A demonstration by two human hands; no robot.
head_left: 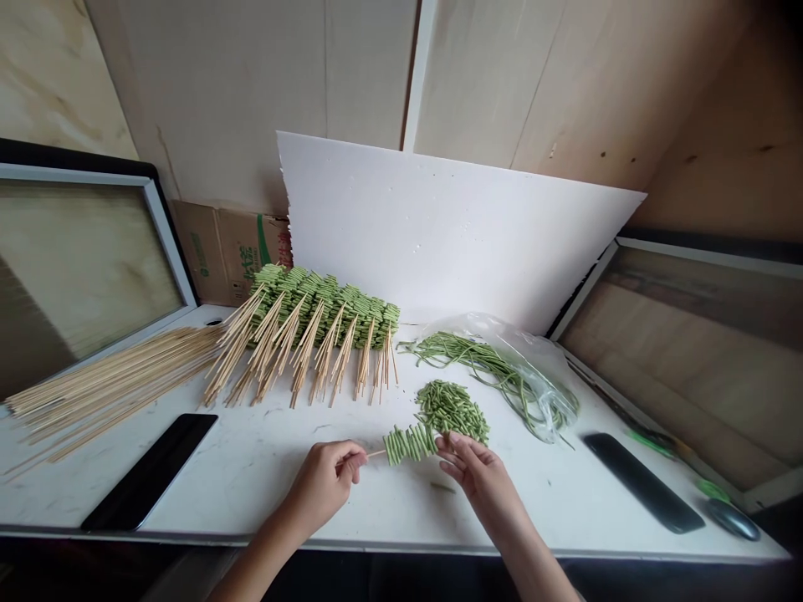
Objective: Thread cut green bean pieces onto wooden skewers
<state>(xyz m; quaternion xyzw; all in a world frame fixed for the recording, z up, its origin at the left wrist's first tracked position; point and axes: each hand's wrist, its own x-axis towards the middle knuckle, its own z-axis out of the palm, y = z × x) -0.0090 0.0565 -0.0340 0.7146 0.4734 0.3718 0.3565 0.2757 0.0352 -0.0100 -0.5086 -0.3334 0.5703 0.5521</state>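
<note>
My left hand (331, 477) is closed in a pinch on the bare end of a thin wooden skewer (375, 453). Cut long bean pieces (409, 444) sit side by side across the skewer, to the right of that hand. At the other end of the row, my right hand (475, 468) has its fingers pinched on a bean piece, mostly hidden by the fingertips. Just behind the right hand lies a loose heap of cut long beans (452, 407). One stray piece (442, 487) rests on the white table (389, 514) below the hands.
Stacked bean skewers (326, 311) lie at the back, sticks toward me. Bare skewers (119, 376) spread at the left, near a black phone-like slab (150, 472). Whole long beans (483, 359) spill from a plastic bag (555, 405). A dark slab (643, 482) and a mouse (733, 518) are right.
</note>
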